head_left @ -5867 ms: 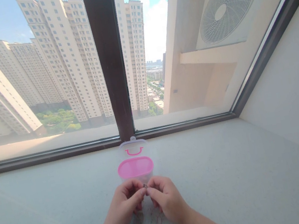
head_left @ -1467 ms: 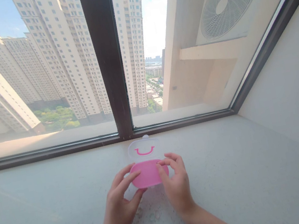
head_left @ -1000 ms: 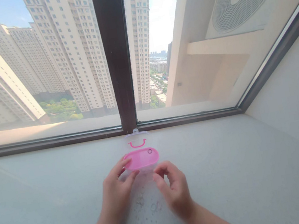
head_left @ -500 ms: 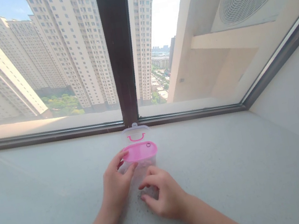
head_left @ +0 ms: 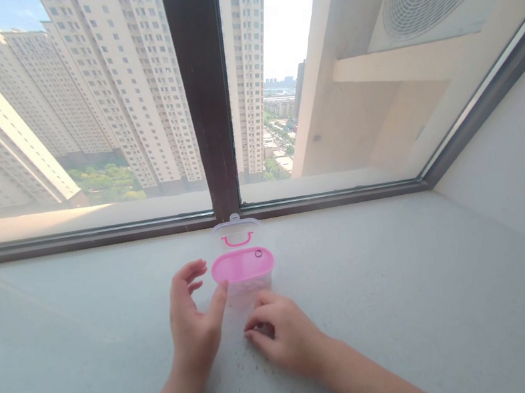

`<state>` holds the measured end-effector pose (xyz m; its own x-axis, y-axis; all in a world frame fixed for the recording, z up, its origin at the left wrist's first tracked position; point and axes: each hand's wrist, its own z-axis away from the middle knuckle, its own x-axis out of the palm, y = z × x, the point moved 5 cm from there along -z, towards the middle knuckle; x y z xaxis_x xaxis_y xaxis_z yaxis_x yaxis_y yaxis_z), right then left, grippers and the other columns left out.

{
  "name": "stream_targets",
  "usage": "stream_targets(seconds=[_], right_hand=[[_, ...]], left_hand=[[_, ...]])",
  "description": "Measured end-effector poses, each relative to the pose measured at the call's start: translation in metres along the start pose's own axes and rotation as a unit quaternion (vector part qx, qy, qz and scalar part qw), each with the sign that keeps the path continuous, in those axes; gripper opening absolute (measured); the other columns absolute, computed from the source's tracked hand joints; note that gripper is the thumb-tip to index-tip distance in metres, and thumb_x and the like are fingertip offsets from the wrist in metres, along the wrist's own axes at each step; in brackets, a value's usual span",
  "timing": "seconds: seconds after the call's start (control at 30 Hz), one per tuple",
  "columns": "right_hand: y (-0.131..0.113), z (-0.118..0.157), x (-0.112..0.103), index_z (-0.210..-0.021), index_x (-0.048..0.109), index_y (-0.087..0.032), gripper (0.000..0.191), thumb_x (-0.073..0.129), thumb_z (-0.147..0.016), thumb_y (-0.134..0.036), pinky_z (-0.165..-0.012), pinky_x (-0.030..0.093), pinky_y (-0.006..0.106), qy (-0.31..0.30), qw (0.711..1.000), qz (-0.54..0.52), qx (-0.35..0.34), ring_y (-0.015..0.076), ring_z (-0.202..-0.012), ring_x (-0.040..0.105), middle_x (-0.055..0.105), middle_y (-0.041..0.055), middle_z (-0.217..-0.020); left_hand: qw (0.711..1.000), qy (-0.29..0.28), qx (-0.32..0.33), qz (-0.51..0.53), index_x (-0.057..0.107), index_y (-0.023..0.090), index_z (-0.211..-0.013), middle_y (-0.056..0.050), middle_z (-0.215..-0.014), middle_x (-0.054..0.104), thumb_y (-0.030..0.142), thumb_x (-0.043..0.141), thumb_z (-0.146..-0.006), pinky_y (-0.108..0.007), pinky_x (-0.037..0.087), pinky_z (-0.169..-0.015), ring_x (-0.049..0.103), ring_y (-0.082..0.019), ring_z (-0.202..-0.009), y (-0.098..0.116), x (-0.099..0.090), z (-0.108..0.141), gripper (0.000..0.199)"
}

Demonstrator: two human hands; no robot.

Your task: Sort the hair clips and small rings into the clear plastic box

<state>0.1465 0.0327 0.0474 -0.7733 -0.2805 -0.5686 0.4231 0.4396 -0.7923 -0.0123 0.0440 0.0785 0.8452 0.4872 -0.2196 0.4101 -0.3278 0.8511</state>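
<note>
A clear plastic box [head_left: 252,286] with an oval pink top [head_left: 237,266] stands on the pale sill. On the right end of that top is a small dark ring [head_left: 258,253]. Right behind it a clear lid [head_left: 236,228] with a pink handle stands upright near the window. My left hand [head_left: 194,320] is at the box's left side, fingers spread, its thumb tip at the front edge of the pink top. In front of the box, low over the sill, my right hand [head_left: 287,334] has thumb and forefinger pinched together; anything between them is too small to make out.
The speckled sill [head_left: 88,335] extends to both sides. A dark window frame [head_left: 208,98] with a thick upright post rises behind the box. A white wall [head_left: 515,159] slants in on the right.
My left hand has let go of the box and drawn back to the left, its fingers opening. My right thumb and forefinger have closed together. The view has shifted slightly.
</note>
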Motion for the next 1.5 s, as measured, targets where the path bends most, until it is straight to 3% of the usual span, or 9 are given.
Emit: stream_targets(seconds=[0.13,0.33,0.4,0.6,0.73,0.83,0.93,1.2,1.5], right_hand=[[-0.002,-0.002,-0.008,-0.073,0.066,-0.015,0.007,0.060,-0.075,-0.014,-0.057,0.038,0.022,0.051,0.997,-0.058,0.010,0.0092,-0.059,0.047,0.051,0.0005,-0.074],[-0.002,-0.002,-0.020,-0.061,0.055,-0.015,0.010,0.056,-0.067,-0.008,-0.051,0.031,0.023,0.120,0.992,-0.027,0.023,0.0093,-0.055,0.041,0.045,-0.0015,-0.065],[-0.001,-0.002,-0.019,-0.060,0.054,-0.016,0.009,0.055,-0.065,-0.008,-0.052,0.031,0.023,0.111,0.993,0.012,0.025,0.0099,-0.056,0.042,0.045,-0.0011,-0.066],[0.000,-0.001,-0.014,-0.063,0.057,-0.016,0.009,0.054,-0.062,-0.007,-0.056,0.034,0.024,0.068,0.996,0.056,0.021,0.0127,-0.062,0.048,0.050,0.0012,-0.071],[0.002,-0.002,-0.015,-0.085,0.067,-0.017,0.022,0.055,-0.070,-0.008,-0.062,0.039,0.026,0.076,0.996,0.041,0.026,0.0139,-0.066,0.052,0.055,0.0020,-0.074],[0.004,-0.004,-0.011,-0.096,0.071,-0.020,0.028,0.052,-0.078,-0.009,-0.070,0.042,0.028,0.056,0.997,0.041,0.020,0.0150,-0.075,0.055,0.058,0.0042,-0.083],[0.007,-0.004,-0.008,-0.092,0.074,-0.023,0.026,0.054,-0.080,-0.011,-0.070,0.042,0.028,0.040,0.997,0.058,0.024,0.0150,-0.077,0.054,0.056,0.0042,-0.085],[0.009,-0.006,-0.005,-0.084,0.073,-0.022,0.019,0.060,-0.079,-0.011,-0.072,0.042,0.027,0.026,0.997,0.065,0.044,0.0140,-0.078,0.054,0.054,0.0024,-0.086],[0.010,-0.010,-0.006,-0.082,0.060,-0.017,0.012,0.053,-0.080,-0.009,-0.070,0.038,0.026,0.028,0.995,0.077,0.048,0.0146,-0.079,0.054,0.058,0.0034,-0.089]], left_hand=[[0.998,-0.040,-0.027,0.028,0.057,0.019,-0.077,0.003,-0.066,0.054,0.028,0.059,-0.081,-0.025,0.044,-0.062,0.053,-0.014,-0.062,0.003,-0.003,0.006,0.009],[0.958,-0.282,-0.040,-0.020,0.050,0.017,-0.053,0.005,-0.049,0.039,0.033,0.052,-0.082,-0.023,0.029,-0.049,0.037,-0.010,-0.049,0.010,0.019,0.015,0.033],[0.945,-0.322,-0.046,-0.018,0.051,0.017,-0.053,0.004,-0.049,0.040,0.034,0.051,-0.082,-0.023,0.029,-0.050,0.038,-0.011,-0.050,0.011,0.023,0.016,0.034],[0.945,-0.320,-0.059,-0.020,0.051,0.017,-0.055,0.004,-0.051,0.040,0.036,0.050,-0.081,-0.023,0.029,-0.051,0.036,-0.011,-0.051,0.009,0.021,0.014,0.032],[0.942,-0.327,-0.058,-0.048,0.046,0.018,-0.053,0.004,-0.053,0.034,0.032,0.048,-0.078,-0.023,0.025,-0.050,0.033,-0.011,-0.053,0.006,0.017,0.010,0.029],[0.923,-0.370,-0.060,-0.083,0.041,0.019,-0.051,0.005,-0.052,0.030,0.024,0.047,-0.073,-0.023,0.024,-0.050,0.032,-0.010,-0.053,0.003,0.020,0.011,0.023],[0.895,-0.418,-0.053,-0.144,0.042,0.018,-0.051,0.005,-0.050,0.033,0.020,0.047,-0.068,-0.023,0.023,-0.049,0.033,-0.010,-0.051,-0.001,0.026,0.015,0.018],[0.861,-0.464,-0.035,-0.204,0.059,0.020,-0.066,0.003,-0.058,0.057,0.019,0.050,-0.067,-0.022,0.029,-0.052,0.051,-0.014,-0.055,-0.002,0.026,0.022,0.009],[0.834,-0.505,-0.040,-0.220,0.055,0.020,-0.062,0.002,-0.062,0.056,0.018,0.049,-0.064,-0.023,0.029,-0.055,0.050,-0.015,-0.060,-0.006,0.026,0.025,0.006]])
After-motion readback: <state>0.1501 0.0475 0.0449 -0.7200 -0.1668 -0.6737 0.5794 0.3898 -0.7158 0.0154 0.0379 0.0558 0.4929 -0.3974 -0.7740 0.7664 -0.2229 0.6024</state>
